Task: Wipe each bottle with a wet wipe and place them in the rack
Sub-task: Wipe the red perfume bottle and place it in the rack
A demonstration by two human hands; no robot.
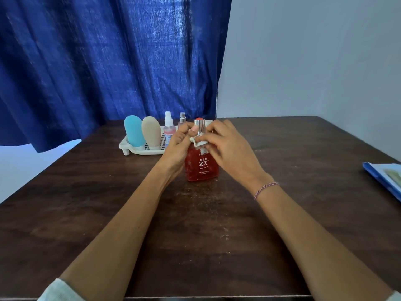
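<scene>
A red perfume bottle [202, 166] with a silver spray head stands upright on the dark wooden table [195, 224]. My left hand [178, 146] grips its left side and neck. My right hand [230, 146] presses a crumpled white wet wipe [198, 142] against the bottle's shoulder. Behind the hands a white rack [138, 149] holds a blue tube [134, 131], a beige tube [151, 131], a small clear spray bottle [168, 127] and a slim spray bottle [182, 119].
A blue curtain [108, 61] hangs behind the table on the left, beside a pale wall [314, 57]. A blue folder with papers [386, 179] lies at the table's right edge.
</scene>
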